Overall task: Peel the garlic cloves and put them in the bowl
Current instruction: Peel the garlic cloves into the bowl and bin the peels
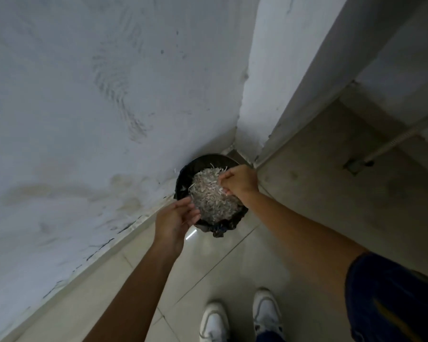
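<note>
bin (183, 178) in wall corner | peels (211, 193) in bin | hands above bin

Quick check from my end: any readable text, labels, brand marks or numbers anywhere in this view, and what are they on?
None readable.
Bin: black liner, pale peelings heaped inside, no label showing.
White shoes: no brand mark legible.
Dark blue sleeve: a yellowish patch, too blurred to tell if it is lettering.
Wall: only scuffs and stains, no writing.

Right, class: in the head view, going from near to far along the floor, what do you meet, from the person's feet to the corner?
White shoes → left hand → right hand → far rim of the black bin holding pale peelings → wall corner.
</note>
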